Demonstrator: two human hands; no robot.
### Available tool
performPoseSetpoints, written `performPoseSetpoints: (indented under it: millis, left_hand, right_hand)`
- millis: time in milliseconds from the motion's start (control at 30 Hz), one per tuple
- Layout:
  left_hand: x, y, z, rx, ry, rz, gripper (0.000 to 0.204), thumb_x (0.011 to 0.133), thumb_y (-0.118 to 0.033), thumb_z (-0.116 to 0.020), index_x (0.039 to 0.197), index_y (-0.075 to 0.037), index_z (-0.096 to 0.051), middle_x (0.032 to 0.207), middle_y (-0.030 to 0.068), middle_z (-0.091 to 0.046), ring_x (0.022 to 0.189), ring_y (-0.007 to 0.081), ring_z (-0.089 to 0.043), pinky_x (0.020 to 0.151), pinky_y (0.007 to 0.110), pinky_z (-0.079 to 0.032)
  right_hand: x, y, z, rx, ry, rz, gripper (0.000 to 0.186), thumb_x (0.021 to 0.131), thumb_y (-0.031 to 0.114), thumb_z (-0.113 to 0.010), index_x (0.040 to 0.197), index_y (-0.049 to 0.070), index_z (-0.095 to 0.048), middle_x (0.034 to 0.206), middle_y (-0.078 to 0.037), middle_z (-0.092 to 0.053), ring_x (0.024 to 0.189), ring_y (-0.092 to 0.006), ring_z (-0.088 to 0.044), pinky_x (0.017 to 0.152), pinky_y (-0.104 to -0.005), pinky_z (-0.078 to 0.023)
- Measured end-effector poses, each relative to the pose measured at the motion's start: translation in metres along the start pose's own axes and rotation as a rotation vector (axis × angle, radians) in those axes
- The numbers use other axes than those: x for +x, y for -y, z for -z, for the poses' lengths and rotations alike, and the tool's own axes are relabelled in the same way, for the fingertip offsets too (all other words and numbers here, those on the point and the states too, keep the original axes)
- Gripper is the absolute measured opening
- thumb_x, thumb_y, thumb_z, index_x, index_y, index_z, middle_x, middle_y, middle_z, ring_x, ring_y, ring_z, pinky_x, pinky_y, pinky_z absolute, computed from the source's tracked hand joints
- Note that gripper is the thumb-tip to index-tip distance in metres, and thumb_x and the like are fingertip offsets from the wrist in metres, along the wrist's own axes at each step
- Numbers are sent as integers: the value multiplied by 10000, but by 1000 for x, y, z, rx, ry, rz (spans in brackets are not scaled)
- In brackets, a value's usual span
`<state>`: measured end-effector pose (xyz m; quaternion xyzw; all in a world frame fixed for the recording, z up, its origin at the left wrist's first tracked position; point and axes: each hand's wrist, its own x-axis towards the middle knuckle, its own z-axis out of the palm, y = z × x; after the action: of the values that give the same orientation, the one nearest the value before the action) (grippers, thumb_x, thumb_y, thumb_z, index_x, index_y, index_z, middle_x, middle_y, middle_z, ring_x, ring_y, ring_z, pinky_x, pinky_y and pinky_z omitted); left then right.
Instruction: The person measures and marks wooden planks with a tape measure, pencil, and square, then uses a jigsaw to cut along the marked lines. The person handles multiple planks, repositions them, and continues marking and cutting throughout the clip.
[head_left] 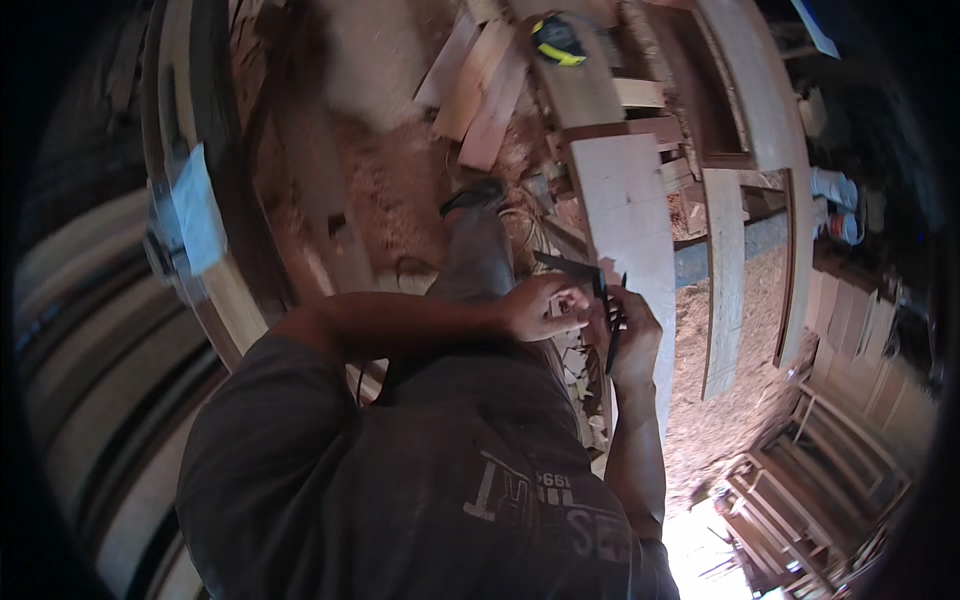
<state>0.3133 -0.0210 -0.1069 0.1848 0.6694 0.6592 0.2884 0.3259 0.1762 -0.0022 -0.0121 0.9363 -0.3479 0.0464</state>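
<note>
My right hand (636, 338) is closed around a black L-shaped tool (568, 264), which looks like a square. One of its thin arms points left above my left hand, and the other runs down by the right fingers. A slim dark stick, perhaps a pencil, also shows by those fingers; its kind is unclear. My left hand (545, 308) is beside the tool with its fingers curled and pressed together. Whatever they pinch, if anything, is too small to make out. Both hands are over the near left edge of a long pale board (625, 205).
A black and yellow tape measure (558, 40) lies on a plank at the top. Loose boards (485, 95) lie on the sawdust-covered ground. Further planks (722, 280) stand at the right, past them white buckets (838, 205). At left, a pale blue sheet (198, 212) rests on timber.
</note>
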Motion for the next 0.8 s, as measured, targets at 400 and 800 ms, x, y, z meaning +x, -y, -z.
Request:
performPoseSetpoints:
  millis: [400,800]
  left_hand:
    - [12,24,-114,-87,-734,-313,749,1011,-99,-637,1686,-96,-310,1670,241,-309,1574,452,-313,1284,539,-290]
    - [34,27,-133,-261,-751,-374,785,1066,-34,-557,1759,-91,-195,1830,212,-108,1694,374,-143,1351,510,-182]
  right_hand:
    - [2,-35,-25,74,-54,88,266,972,89,-816,1196,-20,-723,897,-98,-727,742,-158,-706,654,-315,-556]
    - [9,-54,-25,147,-10,69,304,1041,91,-748,1293,-64,-681,1016,-83,-749,868,-117,-685,759,-254,-544]
